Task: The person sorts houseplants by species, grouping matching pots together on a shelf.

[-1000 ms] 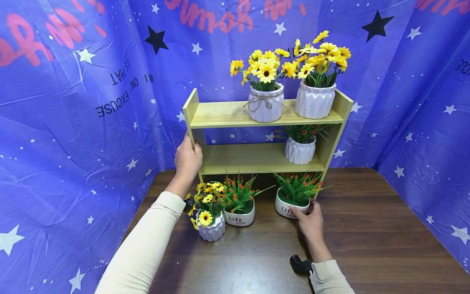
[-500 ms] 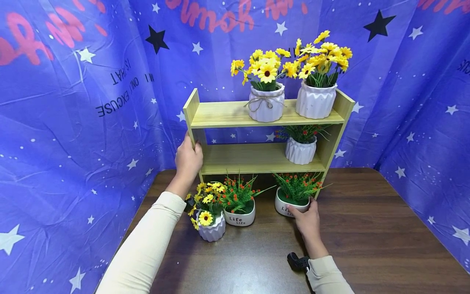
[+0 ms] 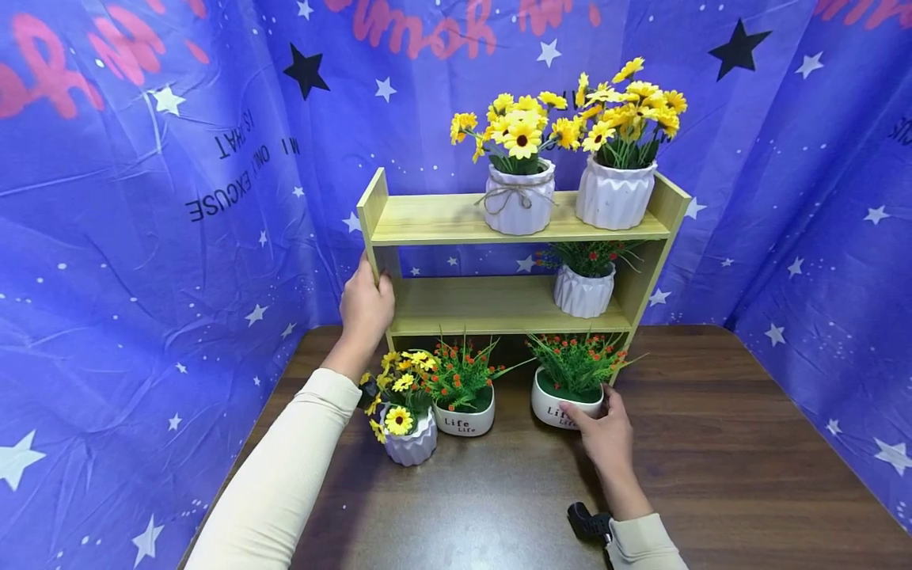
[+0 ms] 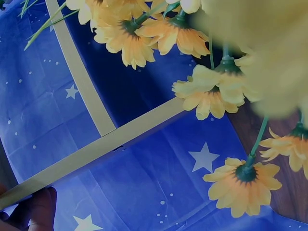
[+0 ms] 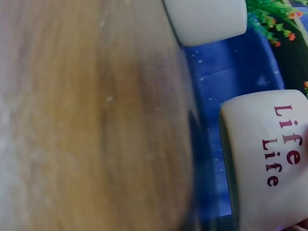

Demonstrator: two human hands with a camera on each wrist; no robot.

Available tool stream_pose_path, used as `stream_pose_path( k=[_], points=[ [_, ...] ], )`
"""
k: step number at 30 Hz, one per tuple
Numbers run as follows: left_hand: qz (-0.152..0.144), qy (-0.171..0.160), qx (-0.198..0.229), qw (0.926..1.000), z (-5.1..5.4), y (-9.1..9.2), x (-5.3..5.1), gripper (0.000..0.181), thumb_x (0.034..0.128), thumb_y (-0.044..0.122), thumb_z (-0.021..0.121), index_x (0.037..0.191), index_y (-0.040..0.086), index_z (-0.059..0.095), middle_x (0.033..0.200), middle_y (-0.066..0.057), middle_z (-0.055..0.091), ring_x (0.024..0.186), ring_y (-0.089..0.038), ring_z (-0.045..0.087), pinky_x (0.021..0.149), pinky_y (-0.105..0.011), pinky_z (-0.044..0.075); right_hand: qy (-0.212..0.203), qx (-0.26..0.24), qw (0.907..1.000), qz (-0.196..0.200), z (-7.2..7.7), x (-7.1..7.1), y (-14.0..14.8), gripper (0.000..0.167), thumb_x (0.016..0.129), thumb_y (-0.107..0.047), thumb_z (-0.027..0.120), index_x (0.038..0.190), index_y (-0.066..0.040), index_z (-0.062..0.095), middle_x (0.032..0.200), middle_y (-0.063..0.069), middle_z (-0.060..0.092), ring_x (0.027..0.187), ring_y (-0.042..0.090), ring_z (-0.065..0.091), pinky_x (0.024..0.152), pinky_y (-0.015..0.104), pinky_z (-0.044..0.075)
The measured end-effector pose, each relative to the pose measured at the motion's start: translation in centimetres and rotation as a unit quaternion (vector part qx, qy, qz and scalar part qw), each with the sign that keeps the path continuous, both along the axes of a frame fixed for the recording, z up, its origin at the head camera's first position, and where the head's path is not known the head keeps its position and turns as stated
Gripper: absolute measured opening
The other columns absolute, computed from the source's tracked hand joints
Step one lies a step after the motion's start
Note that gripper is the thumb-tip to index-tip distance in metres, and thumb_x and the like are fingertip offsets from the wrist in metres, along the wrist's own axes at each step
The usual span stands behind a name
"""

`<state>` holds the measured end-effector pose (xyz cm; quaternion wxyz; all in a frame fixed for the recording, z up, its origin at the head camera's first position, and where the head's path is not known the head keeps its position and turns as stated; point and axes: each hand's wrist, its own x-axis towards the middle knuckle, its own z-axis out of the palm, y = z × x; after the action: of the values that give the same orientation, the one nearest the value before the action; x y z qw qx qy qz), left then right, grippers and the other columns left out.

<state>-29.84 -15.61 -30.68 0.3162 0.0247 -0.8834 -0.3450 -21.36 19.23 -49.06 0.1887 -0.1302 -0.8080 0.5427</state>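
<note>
My left hand [image 3: 366, 305] grips the left side panel of a light wooden two-tier shelf [image 3: 449, 305]. In the left wrist view, its fingertips [image 4: 44, 209] show at the edge of the shelf's panel. Down at the shelf's right foot, my right hand [image 3: 613, 447] holds a white oval planter [image 3: 549, 404] marked "Life", thumb on the front and fingers round the right side. Green grass with small orange-red flowers fills it. The right wrist view shows the lettered planter [image 5: 260, 154] close up, with most of the hand out of frame.
A matching planter [image 3: 463, 421] and a ribbed white pot [image 3: 411, 443] of yellow flowers stand at the shelf's left foot. Two yellow-flower pots [image 3: 520, 202] top the shelf; a red-flowered pot [image 3: 584, 293] sits on the middle board. Behind hangs a blue star-printed curtain [image 3: 178, 317].
The right hand and its planter shifted slightly away, then came back a little toward me. The left hand has kept its grip on the shelf.
</note>
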Motion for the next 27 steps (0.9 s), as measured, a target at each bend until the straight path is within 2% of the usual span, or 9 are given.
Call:
stream_pose_path(
  k=[7, 11, 15, 22, 27],
  points=[
    [-0.001, 0.0, 0.001, 1.0, -0.1, 0.0, 0.0, 0.041, 0.0934, 0.021, 0.049, 0.134, 0.017, 0.043, 0.113, -0.014, 0.062, 0.095, -0.04, 0.06, 0.072, -0.054, 0.044, 0.013, -0.005, 0.9998, 0.014, 1.7, 1.6, 0.4, 0.081, 0.07, -0.033, 0.08, 0.134, -0.005, 0.04, 0.124, 0.018, 0.054, 0.113, 0.025, 0.049, 0.091, 0.037, 0.037],
    [-0.002, 0.001, 0.003, 1.0, 0.0, 0.0, 0.0, 0.041, 0.0936, 0.021, 0.048, 0.134, 0.017, 0.043, 0.112, -0.014, 0.062, 0.094, -0.041, 0.06, 0.072, -0.053, 0.044, 0.019, -0.011, 0.9993, 0.032, 3.2, 2.4, 0.5, 0.08, 0.071, -0.031, 0.079, 0.135, -0.004, 0.04, 0.126, 0.018, 0.053, 0.112, 0.026, 0.051, 0.084, 0.021, 0.042],
    [-0.002, -0.003, 0.003, 1.0, 0.0, 0.1, 0.0, 0.042, 0.0938, 0.022, 0.047, 0.135, 0.017, 0.042, 0.113, -0.014, 0.062, 0.095, -0.041, 0.06, 0.073, -0.054, 0.044, 0.029, -0.015, 0.9982, 0.049, 4.6, 3.1, 0.4, 0.079, 0.071, -0.027, 0.08, 0.135, -0.004, 0.04, 0.125, 0.018, 0.053, 0.107, 0.026, 0.054, 0.074, 0.007, 0.04],
    [-0.006, 0.001, -0.001, 1.0, 0.2, 0.0, 0.1, 0.041, 0.0931, 0.021, 0.048, 0.133, 0.015, 0.043, 0.112, -0.015, 0.062, 0.095, -0.041, 0.059, 0.072, -0.054, 0.043, 0.056, -0.007, 0.9966, 0.06, 7.3, 3.8, -0.2, 0.077, 0.071, -0.023, 0.08, 0.135, -0.004, 0.04, 0.119, 0.015, 0.057, 0.092, 0.011, 0.056, 0.071, 0.01, 0.044],
    [-0.02, 0.004, -0.002, 0.9998, 0.2, -0.2, 0.2, 0.044, 0.093, 0.019, 0.05, 0.135, 0.011, 0.042, 0.11, -0.017, 0.062, 0.095, -0.041, 0.059, 0.074, -0.053, 0.044, 0.068, 0.007, 0.9955, 0.066, 9.0, 3.6, -0.6, 0.078, 0.071, -0.026, 0.08, 0.135, -0.006, 0.04, 0.118, 0.011, 0.059, 0.088, 0.012, 0.056, 0.07, 0.012, 0.044]
  ],
)
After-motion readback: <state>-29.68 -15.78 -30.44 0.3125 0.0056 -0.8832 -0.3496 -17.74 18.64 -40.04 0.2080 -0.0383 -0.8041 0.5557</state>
